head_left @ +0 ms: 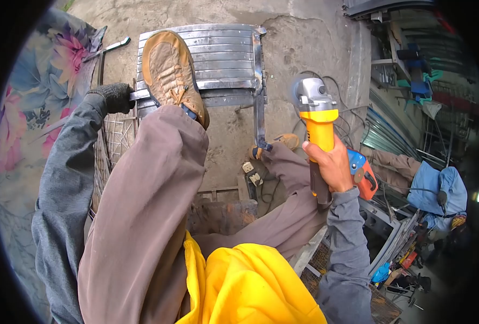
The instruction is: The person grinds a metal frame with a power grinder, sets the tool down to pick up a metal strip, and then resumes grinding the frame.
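Note:
My bare right hand (330, 162) is wrapped round the body of a yellow angle grinder (320, 127), held upright with its grey head and disc at the top. My left hand (117, 98), in a dark glove, is closed on the end of a flat metal bar (140, 95) at the left side of a slatted metal frame (218, 54). One brown shoe (170, 65) rests on the slats. The other shoe (287, 141) is on the ground by the frame's leg (259, 121).
A floral cloth (29, 102) hangs at the left. Cables (347, 110) lie right of the grinder, near a blue and orange tool (362, 174). A power socket (252, 171) sits between my legs. Another person in blue clothing (439, 189) is at the right, near metal stock.

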`<state>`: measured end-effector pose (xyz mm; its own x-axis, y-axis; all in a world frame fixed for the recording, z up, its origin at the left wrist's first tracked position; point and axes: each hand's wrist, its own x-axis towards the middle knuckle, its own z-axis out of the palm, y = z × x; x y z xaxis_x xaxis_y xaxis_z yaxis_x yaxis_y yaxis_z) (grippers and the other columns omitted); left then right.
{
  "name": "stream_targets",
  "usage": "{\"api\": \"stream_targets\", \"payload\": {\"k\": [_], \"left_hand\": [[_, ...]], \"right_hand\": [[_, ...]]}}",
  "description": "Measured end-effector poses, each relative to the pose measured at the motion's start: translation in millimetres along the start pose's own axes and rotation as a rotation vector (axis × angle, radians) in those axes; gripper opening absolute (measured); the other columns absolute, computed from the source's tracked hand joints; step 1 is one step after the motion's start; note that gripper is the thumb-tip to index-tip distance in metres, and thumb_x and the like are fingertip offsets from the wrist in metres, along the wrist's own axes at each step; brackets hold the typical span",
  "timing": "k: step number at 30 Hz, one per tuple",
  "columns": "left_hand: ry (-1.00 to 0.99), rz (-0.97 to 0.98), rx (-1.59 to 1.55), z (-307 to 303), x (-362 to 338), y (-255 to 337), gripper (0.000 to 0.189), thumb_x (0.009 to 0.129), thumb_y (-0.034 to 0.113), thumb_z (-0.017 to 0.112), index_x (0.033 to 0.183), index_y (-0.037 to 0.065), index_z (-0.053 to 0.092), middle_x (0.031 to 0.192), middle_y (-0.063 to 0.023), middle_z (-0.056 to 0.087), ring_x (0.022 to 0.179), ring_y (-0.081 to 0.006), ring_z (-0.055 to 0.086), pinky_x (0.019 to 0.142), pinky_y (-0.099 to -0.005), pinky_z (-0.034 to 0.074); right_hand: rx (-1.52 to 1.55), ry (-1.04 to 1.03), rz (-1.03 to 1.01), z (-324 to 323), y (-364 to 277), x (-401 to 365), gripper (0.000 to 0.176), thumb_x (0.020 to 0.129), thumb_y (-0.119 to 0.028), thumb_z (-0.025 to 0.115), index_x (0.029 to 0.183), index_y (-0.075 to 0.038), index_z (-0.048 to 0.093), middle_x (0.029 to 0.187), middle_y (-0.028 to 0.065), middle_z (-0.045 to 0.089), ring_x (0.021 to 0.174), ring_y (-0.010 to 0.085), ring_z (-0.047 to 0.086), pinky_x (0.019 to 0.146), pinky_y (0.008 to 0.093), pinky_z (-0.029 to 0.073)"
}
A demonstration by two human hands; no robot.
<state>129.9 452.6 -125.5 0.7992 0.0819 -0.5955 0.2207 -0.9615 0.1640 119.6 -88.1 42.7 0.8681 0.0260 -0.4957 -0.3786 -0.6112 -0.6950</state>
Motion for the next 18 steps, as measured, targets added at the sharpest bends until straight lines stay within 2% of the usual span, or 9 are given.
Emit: {"api": "stream_targets", "payload": {"k": [2, 6, 8, 10, 12, 14, 15, 17, 18], "left_hand": [[0.009, 0.002, 0.001, -4.6, 1.2, -2.1, 0.075, 0.069, 0.063, 0.073, 0.111, 0.002, 0.062, 0.088, -0.0143, 0.066, 0.076, -0.0248, 0.065, 0.066, -0.0358, 0.054], [0.04, -0.004, 0.098, -40.7, -4.7, 1.4, 0.075, 0.07, 0.065, 0.071, 0.111, 0.002, 0.062, 0.087, -0.014, 0.066, 0.074, -0.024, 0.065, 0.065, -0.0353, 0.053], [0.057, 0.027, 0.181, -78.0, -14.7, 21.1, 0.076, 0.07, 0.066, 0.071, 0.111, 0.002, 0.063, 0.086, -0.0138, 0.066, 0.074, -0.0237, 0.065, 0.064, -0.035, 0.053], [0.045, 0.11, 0.212, -112.5, -27.8, 64.1, 0.076, 0.071, 0.066, 0.07, 0.111, 0.002, 0.063, 0.086, -0.0137, 0.066, 0.073, -0.0233, 0.065, 0.063, -0.0348, 0.053], [-0.048, 0.266, 0.143, -129.0, -41.6, 125.9, 0.077, 0.071, 0.067, 0.069, 0.111, 0.002, 0.063, 0.085, -0.0136, 0.066, 0.072, -0.0229, 0.065, 0.063, -0.0345, 0.053], [-0.193, 0.456, -0.021, -120.3, -54.5, 197.5, 0.077, 0.071, 0.068, 0.068, 0.11, 0.002, 0.063, 0.085, -0.0134, 0.066, 0.072, -0.0226, 0.065, 0.062, -0.0343, 0.053], [-0.279, 0.524, -0.098, -115.4, -58.5, 231.5, 0.077, 0.072, 0.069, 0.067, 0.11, 0.002, 0.063, 0.084, -0.0133, 0.065, 0.071, -0.0224, 0.064, 0.061, -0.0341, 0.053], [-0.408, 0.614, -0.331, -88.5, -74.7, 275.1, 0.078, 0.072, 0.07, 0.067, 0.11, 0.002, 0.063, 0.084, -0.0132, 0.065, 0.07, -0.022, 0.064, 0.061, -0.0339, 0.053], [-0.481, 0.65, -0.483, -72.5, -77.1, 299.1, 0.078, 0.072, 0.07, 0.066, 0.11, 0.002, 0.063, 0.084, -0.0131, 0.065, 0.07, -0.0218, 0.064, 0.06, -0.0338, 0.053]], "right_hand": [[-0.167, 0.034, -0.059, 7.4, 3.4, 11.9, 0.045, 0.074, -0.032, 0.075, 0.099, 0.003, 0.06, 0.085, 0.0125, 0.066, 0.076, 0.0223, 0.064, 0.07, 0.0351, 0.049], [-0.199, -0.015, -0.054, 18.8, 0.2, 23.3, 0.049, 0.073, -0.034, 0.075, 0.101, 0.003, 0.06, 0.089, 0.0157, 0.068, 0.081, 0.0261, 0.065, 0.075, 0.0372, 0.05], [-0.23, -0.012, -0.077, 24.1, 3.9, 28.3, 0.049, 0.072, -0.035, 0.075, 0.101, 0.002, 0.061, 0.09, 0.0158, 0.068, 0.082, 0.0269, 0.066, 0.075, 0.037, 0.05], [-0.236, -0.02, -0.08, 27.1, 7.0, 35.4, 0.05, 0.071, -0.035, 0.075, 0.102, 0.002, 0.061, 0.091, 0.0165, 0.068, 0.083, 0.028, 0.066, 0.075, 0.0377, 0.05], [-0.241, -0.035, -0.086, 30.2, 3.8, 39.3, 0.051, 0.071, -0.036, 0.075, 0.102, 0.002, 0.061, 0.093, 0.0173, 0.068, 0.085, 0.0292, 0.067, 0.076, 0.0384, 0.05], [-0.321, 0.009, -0.138, 33.7, -2.7, 40.6, 0.04, 0.075, -0.025, 0.075, 0.101, 0.002, 0.06, 0.082, 0.0103, 0.066, 0.072, 0.0185, 0.063, 0.066, 0.0327, 0.049], [-0.314, 0.006, -0.145, 34.7, -3.5, 41.8, 0.04, 0.075, -0.025, 0.075, 0.101, 0.002, 0.06, 0.082, 0.0103, 0.066, 0.072, 0.0185, 0.063, 0.066, 0.0327, 0.049], [-0.325, -0.002, -0.109, 33.8, -2.1, 45.4, 0.054, 0.07, -0.037, 0.075, 0.105, 0.002, 0.06, 0.096, 0.0196, 0.068, 0.088, 0.0329, 0.067, 0.078, 0.0408, 0.051], [-0.322, -0.004, -0.113, 32.9, 0.0, 46.0, 0.054, 0.07, -0.037, 0.075, 0.105, 0.002, 0.06, 0.096, 0.0196, 0.068, 0.088, 0.0329, 0.067, 0.078, 0.0408, 0.051]]}}
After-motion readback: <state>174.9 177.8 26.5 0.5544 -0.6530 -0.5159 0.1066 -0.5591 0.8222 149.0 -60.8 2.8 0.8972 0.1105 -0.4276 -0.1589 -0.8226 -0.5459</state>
